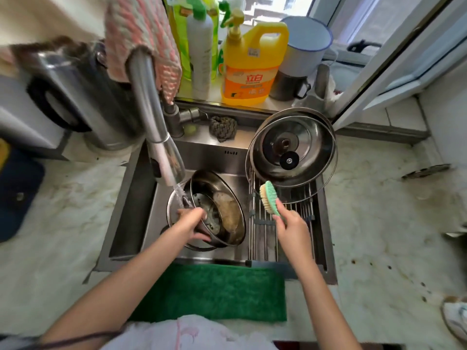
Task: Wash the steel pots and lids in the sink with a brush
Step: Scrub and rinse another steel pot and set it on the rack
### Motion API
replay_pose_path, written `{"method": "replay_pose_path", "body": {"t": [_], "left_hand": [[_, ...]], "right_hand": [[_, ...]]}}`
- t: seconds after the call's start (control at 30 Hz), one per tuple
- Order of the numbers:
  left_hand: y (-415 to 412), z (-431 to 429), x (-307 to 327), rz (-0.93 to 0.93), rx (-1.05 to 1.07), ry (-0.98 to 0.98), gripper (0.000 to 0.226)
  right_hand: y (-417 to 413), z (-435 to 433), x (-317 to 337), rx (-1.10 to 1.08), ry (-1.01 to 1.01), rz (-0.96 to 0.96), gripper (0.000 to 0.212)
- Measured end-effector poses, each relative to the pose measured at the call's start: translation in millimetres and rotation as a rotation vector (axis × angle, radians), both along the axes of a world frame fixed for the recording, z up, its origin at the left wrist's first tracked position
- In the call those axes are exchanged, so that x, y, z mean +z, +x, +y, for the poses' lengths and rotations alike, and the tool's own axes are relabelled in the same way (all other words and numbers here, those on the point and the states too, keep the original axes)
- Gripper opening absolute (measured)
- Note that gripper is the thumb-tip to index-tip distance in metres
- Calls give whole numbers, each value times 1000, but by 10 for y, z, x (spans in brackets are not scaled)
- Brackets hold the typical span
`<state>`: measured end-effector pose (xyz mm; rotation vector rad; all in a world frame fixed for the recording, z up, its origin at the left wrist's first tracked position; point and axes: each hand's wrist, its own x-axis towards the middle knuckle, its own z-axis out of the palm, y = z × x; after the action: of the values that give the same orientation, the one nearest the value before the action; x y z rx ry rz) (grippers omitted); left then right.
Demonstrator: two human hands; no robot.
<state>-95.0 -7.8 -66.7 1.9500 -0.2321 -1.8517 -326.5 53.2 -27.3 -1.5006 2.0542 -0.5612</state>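
Observation:
A steel pot lies tilted in the sink, its soiled inside facing up and right. My left hand grips its near rim, fingers curled over the edge. Water runs from the faucet onto the pot's left side. My right hand holds a green-handled brush just right of the pot, bristles facing left, apart from it. Two steel lids with a black knob lean on the wire rack at the sink's right.
On the sill behind stand a yellow detergent jug, green and white bottles and a white enamel mug. A dark scrubber lies behind the sink. A green cloth covers the front edge. A kettle stands at left.

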Motion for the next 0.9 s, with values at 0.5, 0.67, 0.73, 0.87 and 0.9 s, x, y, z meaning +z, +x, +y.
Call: {"method": "replay_pose_path", "body": {"t": [0.5,0.67,0.73,0.87,0.9], "left_hand": [[1189,420,570,201,99,-19,49],[1310,524,830,206,122,-108,39],[1363,560,871,179,136,-154,37],[1430,569,861,98,241,-254,44],[1453,564,855,72,271,-282,45]], "right_hand": [[655,-453,222,507,94,-98,48],[1386,-838,45,785,-72,199,40],[1527,-985,22,814,-45,384,39],[1493,-1050,87,837,131,637,49],[1508,-1008,125,857,183,645,44]]}}
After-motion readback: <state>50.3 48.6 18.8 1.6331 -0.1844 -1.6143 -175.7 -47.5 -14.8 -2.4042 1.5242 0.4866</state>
